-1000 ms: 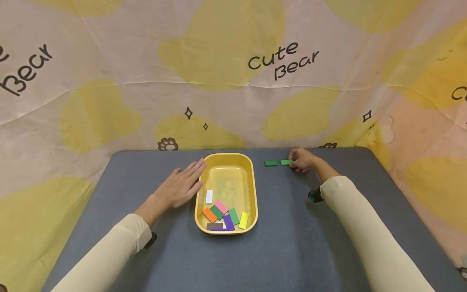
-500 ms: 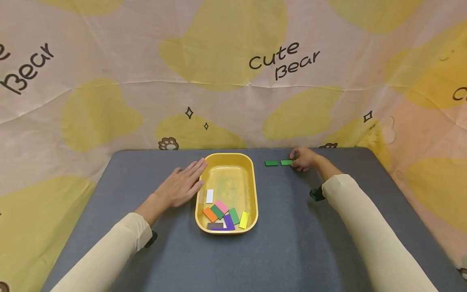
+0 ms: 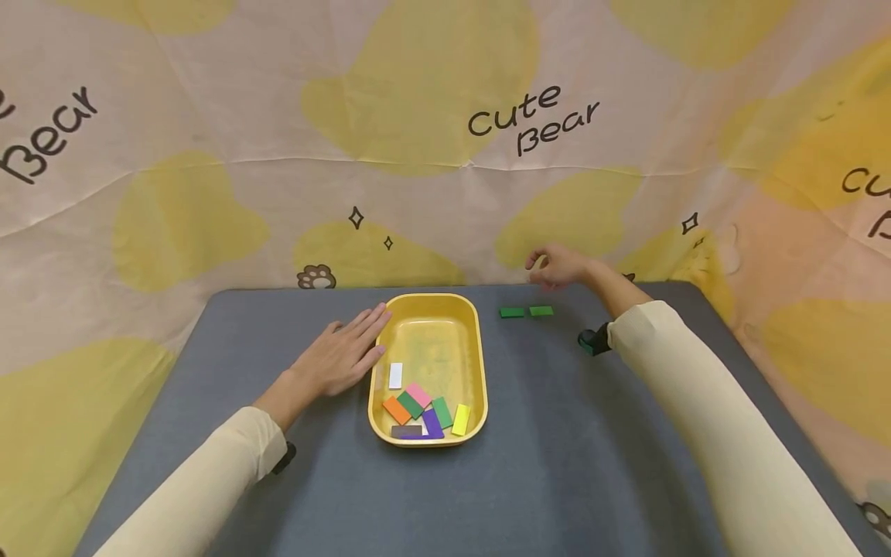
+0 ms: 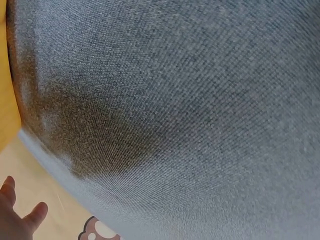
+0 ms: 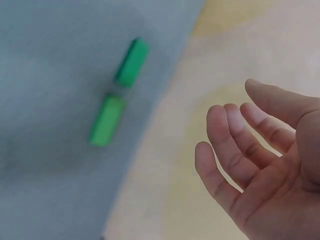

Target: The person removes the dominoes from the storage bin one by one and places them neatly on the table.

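My left hand (image 3: 341, 356) rests with straight fingers against the left rim of a yellow tray (image 3: 482, 363). Raised above the table's back edge, my right hand (image 3: 560, 267) holds nothing; its fingers are loosely bent in the right wrist view. Below it, a dark green block (image 3: 511, 312) and a lighter green block (image 3: 541, 311) lie end to end with a small gap between them. Inside the tray's near end lie several flat blocks, among them an orange block (image 3: 397, 411), a pink block (image 3: 419, 395), a yellow block (image 3: 461, 420) and a grey block (image 3: 407, 431). A white block (image 3: 395, 376) lies apart from these.
The grey table (image 3: 529, 480) ends at the back against a printed cloth (image 3: 418, 93), which also hangs at both sides. In the left wrist view, the tray's yellow wall (image 4: 7, 95) shows at the left edge.
My right hand has let go of the lighter green block and lifted up and slightly left. Both green blocks stay on the table. The left hand keeps its place on the tray.
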Motion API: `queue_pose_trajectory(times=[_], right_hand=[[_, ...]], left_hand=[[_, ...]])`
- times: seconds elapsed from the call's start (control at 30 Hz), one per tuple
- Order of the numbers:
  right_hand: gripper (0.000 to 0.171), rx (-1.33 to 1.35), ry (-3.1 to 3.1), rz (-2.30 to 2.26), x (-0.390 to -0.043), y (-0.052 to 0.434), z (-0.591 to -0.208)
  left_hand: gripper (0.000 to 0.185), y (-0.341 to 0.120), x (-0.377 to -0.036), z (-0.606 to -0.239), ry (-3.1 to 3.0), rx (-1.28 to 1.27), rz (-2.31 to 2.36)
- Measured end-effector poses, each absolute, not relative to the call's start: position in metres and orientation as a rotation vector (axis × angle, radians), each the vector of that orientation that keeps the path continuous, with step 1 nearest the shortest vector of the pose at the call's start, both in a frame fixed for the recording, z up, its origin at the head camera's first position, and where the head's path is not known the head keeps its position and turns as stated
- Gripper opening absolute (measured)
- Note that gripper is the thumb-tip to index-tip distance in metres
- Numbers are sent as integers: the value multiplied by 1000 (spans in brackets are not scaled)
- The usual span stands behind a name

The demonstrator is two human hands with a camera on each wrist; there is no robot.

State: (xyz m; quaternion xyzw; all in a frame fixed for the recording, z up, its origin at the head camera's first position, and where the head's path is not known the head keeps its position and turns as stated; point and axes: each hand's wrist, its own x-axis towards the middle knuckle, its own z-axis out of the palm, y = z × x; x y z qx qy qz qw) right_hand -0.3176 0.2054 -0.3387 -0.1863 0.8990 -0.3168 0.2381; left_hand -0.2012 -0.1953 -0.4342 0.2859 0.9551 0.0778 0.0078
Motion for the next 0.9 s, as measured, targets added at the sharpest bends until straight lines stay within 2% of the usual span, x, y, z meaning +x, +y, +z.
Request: queue_pose_trajectory(times=[0.17,0.33,0.57,0.9], right_hand=[[30,-529,2478,-836,-319,176,-320],[33,-529,2359,-920,-313,147,-318],[39,-532,2153,-1053,-302,112,-333],[40,-554,2052,-986,-285,69,-361]], left_hand=[[63,-195,-201,-434,2989,896,234],[63,-195,-201,-434,2991,898,236],[63,-196,-201,-434,2997,895,233],[64,-194,-201,-431,2979,859,228]])
